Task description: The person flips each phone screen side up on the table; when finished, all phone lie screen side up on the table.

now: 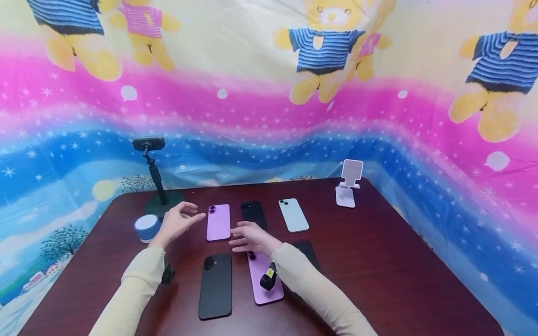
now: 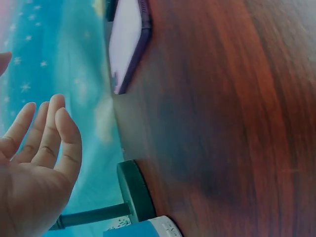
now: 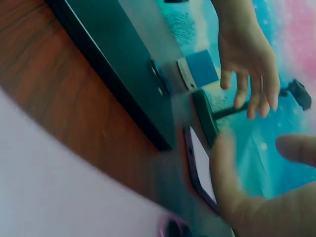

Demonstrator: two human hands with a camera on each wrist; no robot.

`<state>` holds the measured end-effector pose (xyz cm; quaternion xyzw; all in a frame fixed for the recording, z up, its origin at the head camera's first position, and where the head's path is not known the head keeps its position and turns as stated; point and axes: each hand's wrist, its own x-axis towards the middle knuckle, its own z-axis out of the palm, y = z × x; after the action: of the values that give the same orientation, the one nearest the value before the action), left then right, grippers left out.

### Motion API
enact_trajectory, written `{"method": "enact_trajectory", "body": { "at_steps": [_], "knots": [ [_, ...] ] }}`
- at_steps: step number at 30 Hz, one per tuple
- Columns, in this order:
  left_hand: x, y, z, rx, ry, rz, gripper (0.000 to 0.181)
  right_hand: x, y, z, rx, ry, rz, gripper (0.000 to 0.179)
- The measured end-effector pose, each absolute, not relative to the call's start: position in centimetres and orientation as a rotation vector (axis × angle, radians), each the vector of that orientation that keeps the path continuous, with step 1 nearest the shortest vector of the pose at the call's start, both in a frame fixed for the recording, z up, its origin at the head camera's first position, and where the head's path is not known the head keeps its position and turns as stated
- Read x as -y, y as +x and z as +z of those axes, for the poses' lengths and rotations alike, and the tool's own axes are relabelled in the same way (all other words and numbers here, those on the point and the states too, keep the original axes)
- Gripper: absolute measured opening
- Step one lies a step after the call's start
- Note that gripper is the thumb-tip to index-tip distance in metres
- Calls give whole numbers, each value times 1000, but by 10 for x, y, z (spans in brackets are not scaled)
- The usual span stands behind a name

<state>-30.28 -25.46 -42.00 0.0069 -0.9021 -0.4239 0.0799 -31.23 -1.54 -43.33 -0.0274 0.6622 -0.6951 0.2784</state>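
Note:
My left hand (image 1: 178, 221) hovers with relaxed fingers left of a lilac phone (image 1: 218, 222), which lies camera side up in the back row. Nothing is in that hand; the left wrist view shows its loosely bent fingers (image 2: 47, 136) apart from the phone. My right hand (image 1: 254, 238), empty too, is held above the gap between the rows, fingers pointing left. Behind it, a black phone (image 1: 253, 212) is partly covered. Under my right wrist lies a second lilac phone (image 1: 266, 284), its top partly hidden. A dark grey phone (image 1: 215, 289) lies left of that one.
A pale mint phone (image 1: 294, 215) lies at back right, and another black phone (image 1: 308, 252) shows partly behind my right forearm. A white folding stand (image 1: 349, 182) is at the far right corner. At left stand a black phone stand (image 1: 155, 177) and a blue-and-white cylinder (image 1: 147, 228).

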Motion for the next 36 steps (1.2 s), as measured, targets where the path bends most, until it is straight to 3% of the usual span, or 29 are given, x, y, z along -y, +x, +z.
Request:
{"method": "enact_trajectory", "body": {
  "at_steps": [5, 21, 32, 36],
  "knots": [
    [249, -309, -430, 2803, 0, -1206, 59, 34, -305, -440, -1852, -21, -1871, 65],
    [245, -322, -458, 2895, -44, -1155, 59, 49, -311, -447, -1697, 110, -1933, 23],
    [248, -349, -459, 2913, -240, -1129, 63, 50, -312, -453, -1763, 85, -1900, 29],
    [250, -359, -458, 2918, -299, -1121, 60, 52, -311, -454, -1750, 66, -1954, 56]
  ]
}}
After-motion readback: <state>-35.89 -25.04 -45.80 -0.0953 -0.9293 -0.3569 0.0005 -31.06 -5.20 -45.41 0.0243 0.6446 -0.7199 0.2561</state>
